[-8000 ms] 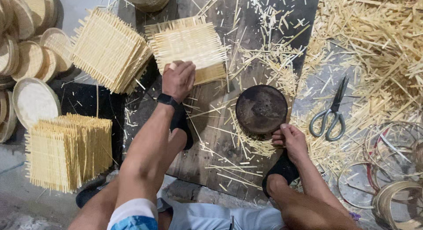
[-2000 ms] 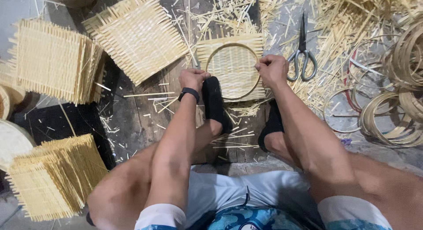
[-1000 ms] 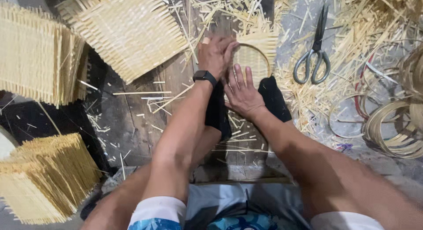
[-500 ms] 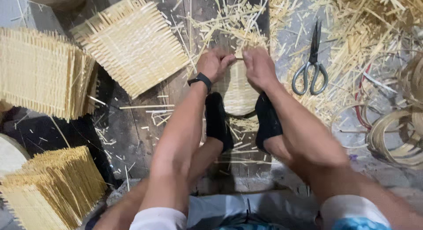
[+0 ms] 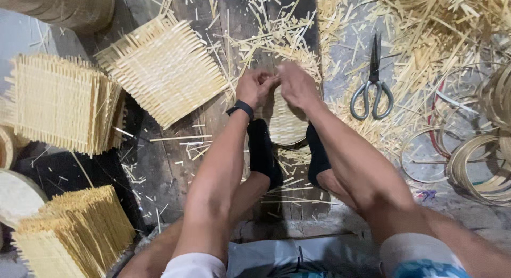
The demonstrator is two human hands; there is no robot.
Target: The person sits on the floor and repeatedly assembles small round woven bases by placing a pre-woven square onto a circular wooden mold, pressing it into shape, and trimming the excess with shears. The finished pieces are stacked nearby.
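A round woven bamboo mat in a hoop stands tilted on the wooden board, pinched between my two feet in black socks. My left hand grips its upper left rim; a black band is on that wrist. My right hand holds the upper right rim, right beside the left hand. Both hands cover the mat's top edge.
Steel scissors lie right of my hands among bamboo offcuts. Square woven mats lie up left, with stacks at far left and bottom left. Bamboo hoops pile at the right. Loose splints litter the board.
The round mat, earlier flat on the board, now stands tilted between my feet. My hands have come together at its top rim. The view has shifted slightly.
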